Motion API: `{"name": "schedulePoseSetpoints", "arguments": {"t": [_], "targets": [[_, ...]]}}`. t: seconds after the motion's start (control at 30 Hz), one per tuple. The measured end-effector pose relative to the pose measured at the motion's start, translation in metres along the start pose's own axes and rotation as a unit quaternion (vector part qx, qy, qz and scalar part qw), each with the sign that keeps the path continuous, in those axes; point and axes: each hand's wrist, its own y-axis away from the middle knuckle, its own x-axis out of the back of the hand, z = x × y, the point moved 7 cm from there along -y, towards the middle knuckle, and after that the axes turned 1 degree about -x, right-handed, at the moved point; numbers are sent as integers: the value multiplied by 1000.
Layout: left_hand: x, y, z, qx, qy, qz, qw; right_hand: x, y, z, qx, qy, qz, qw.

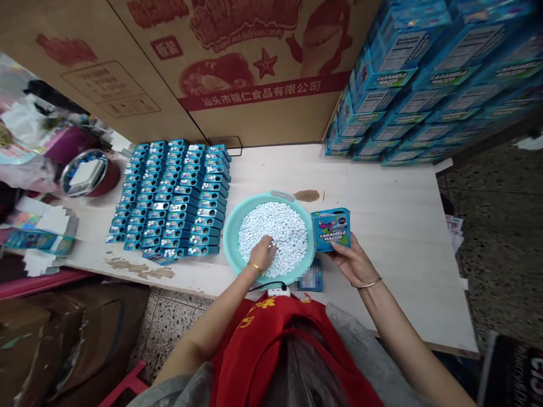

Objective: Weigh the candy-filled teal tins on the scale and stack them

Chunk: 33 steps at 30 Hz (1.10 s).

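Note:
My left hand [262,254] is in a pale turquoise plastic basin [280,196], its fingers bunched among the small white candies [283,234] heaped inside. My right hand [352,261] grips a blue "Caramelo Macizo" box [330,229] upright, just to the right of the basin's rim. Each wrist wears a thin gold bangle. Left of the basin, several rows of small blue boxes [169,198] stand close together on the white table [382,237], their tops open.
Large printed cardboard cartons [212,56] stand along the table's far side. Stacked blue cartons [424,85] rise at the far right. A metal-rimmed pot [89,172] and flattened box blanks [40,240] lie at the left. A speckled floor shows beyond the table's edges.

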Motion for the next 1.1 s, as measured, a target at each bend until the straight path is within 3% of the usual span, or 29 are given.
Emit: {"name": "schedulePoseSetpoints", "arguments": {"t": [0.1,0.23,0.37,0.47,0.67,0.87,1.1], "targets": [[25,12,-5,-34,15,4,999,9,0,5,10,39,12,999],[72,30,-1,-95,26,0,995,12,-2,11,55,85,27,994],[122,47,19,-173,24,14,985,2,-4,15,107,115,33,987],[148,55,39,-216,-3,17,976,-8,-4,17,129,131,26,983],[162,55,76,-261,-120,-35,957,-25,-1,21,151,157,-9,976],[170,51,103,-249,-244,-58,936,-31,-1,25,160,165,-37,973],[175,59,129,-260,-255,-34,931,-36,-2,29,162,165,-50,972]]}}
